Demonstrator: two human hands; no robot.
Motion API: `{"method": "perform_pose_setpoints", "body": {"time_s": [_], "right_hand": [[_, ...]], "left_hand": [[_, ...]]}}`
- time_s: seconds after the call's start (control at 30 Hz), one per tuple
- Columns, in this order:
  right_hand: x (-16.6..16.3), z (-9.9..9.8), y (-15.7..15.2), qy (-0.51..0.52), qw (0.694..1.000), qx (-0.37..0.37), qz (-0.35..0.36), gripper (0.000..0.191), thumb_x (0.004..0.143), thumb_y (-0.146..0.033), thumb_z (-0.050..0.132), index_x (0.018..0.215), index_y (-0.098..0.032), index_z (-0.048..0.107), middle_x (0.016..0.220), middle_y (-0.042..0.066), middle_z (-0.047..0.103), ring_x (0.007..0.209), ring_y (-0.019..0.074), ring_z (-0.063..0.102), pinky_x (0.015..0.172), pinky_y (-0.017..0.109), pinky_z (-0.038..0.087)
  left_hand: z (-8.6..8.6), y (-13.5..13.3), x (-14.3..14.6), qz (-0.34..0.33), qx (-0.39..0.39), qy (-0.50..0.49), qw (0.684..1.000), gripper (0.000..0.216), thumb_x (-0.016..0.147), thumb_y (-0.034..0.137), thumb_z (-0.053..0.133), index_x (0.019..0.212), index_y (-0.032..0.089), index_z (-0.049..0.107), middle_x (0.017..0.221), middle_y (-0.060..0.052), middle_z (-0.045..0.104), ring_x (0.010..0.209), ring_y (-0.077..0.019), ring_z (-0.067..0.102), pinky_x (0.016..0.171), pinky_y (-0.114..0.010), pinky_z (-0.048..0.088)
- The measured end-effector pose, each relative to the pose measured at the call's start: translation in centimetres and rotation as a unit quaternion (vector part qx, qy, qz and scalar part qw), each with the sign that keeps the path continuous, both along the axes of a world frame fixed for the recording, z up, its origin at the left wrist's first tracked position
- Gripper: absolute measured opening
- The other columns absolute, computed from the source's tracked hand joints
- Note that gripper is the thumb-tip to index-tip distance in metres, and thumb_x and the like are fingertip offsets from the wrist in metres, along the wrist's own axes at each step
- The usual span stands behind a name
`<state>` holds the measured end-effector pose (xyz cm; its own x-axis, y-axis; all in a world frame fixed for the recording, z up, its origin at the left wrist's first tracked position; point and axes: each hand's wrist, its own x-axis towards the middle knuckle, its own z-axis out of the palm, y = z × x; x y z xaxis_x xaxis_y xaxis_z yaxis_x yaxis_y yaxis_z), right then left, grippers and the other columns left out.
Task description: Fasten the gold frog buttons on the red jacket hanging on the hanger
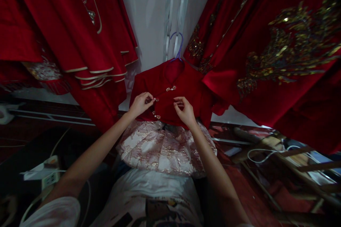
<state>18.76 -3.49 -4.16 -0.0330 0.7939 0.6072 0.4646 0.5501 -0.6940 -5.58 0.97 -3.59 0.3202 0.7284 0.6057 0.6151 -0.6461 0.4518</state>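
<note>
A small red dress top (170,94) with a pale brocade skirt (160,149) hangs from a purple hanger (178,44) in front of me. Pearl clasps run down its front, one (171,88) near the collar and one (156,115) lower down. My left hand (140,103) pinches the middle clasp at the front flap, fingers closed on it. My right hand (183,110) grips the red fabric just right of that clasp, fingers curled in.
Large red garments with gold embroidery hang at right (279,53) and with cream trim at left (87,42). A white wall (151,14) is behind. A power strip (49,175) and cables lie lower left; wooden rails and a white cable (266,152) sit lower right.
</note>
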Motion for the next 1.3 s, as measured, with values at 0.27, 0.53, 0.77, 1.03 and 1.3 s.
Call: {"method": "perform_pose_setpoints", "body": {"time_s": [0.27, 0.53, 0.77, 1.03, 1.3], "right_hand": [[-0.2, -0.1, 0.0, 0.000, 1.000, -0.011, 0.004, 0.020, 0.086, -0.026, 0.051, 0.104, -0.020, 0.057, 0.104, 0.007, 0.065, 0.089, 0.0167, 0.064, 0.083, 0.035, 0.055], [-0.2, -0.2, 0.0, 0.003, 1.000, -0.011, 0.008, 0.019, 0.086, -0.026, 0.053, 0.103, -0.020, 0.057, 0.104, 0.007, 0.065, 0.089, 0.0163, 0.064, 0.082, 0.034, 0.055], [-0.1, -0.2, 0.1, 0.006, 1.000, -0.014, 0.012, 0.020, 0.086, -0.027, 0.053, 0.104, -0.021, 0.058, 0.105, 0.007, 0.065, 0.088, 0.0169, 0.065, 0.081, 0.034, 0.055], [-0.2, -0.2, 0.1, 0.007, 1.000, -0.017, 0.019, 0.019, 0.086, -0.027, 0.052, 0.104, -0.021, 0.057, 0.105, 0.007, 0.065, 0.089, 0.0167, 0.065, 0.083, 0.034, 0.055], [-0.2, -0.2, 0.0, 0.007, 1.000, -0.020, 0.018, 0.018, 0.086, -0.026, 0.052, 0.102, -0.020, 0.057, 0.104, 0.007, 0.065, 0.088, 0.0165, 0.065, 0.081, 0.034, 0.055]], "left_hand": [[-0.4, 0.4, 0.0, -0.002, -0.018, -0.005, 1.000, 0.017, 0.085, 0.033, 0.059, 0.093, 0.019, 0.063, 0.086, -0.003, 0.063, 0.077, -0.0136, 0.062, 0.073, -0.027, 0.052], [-0.7, 0.5, 0.3, 0.006, -0.026, -0.073, 0.997, 0.015, 0.081, 0.031, 0.061, 0.089, 0.018, 0.060, 0.085, -0.002, 0.067, 0.075, -0.0125, 0.065, 0.072, -0.025, 0.056], [-0.3, -0.3, 0.7, -0.019, -0.025, -0.095, 0.995, 0.012, 0.080, 0.027, 0.058, 0.087, 0.018, 0.061, 0.083, -0.002, 0.068, 0.075, -0.0129, 0.066, 0.071, -0.025, 0.056], [-1.3, -2.3, -0.1, -0.129, -0.064, 0.186, 0.972, 0.020, 0.076, 0.033, 0.064, 0.093, 0.021, 0.064, 0.098, -0.004, 0.061, 0.096, -0.0196, 0.057, 0.086, -0.033, 0.048], [-2.0, -2.8, -0.2, -0.122, -0.044, 0.222, 0.966, 0.015, 0.087, 0.033, 0.055, 0.093, 0.020, 0.061, 0.098, -0.005, 0.057, 0.098, -0.0199, 0.052, 0.088, -0.033, 0.044]]}}
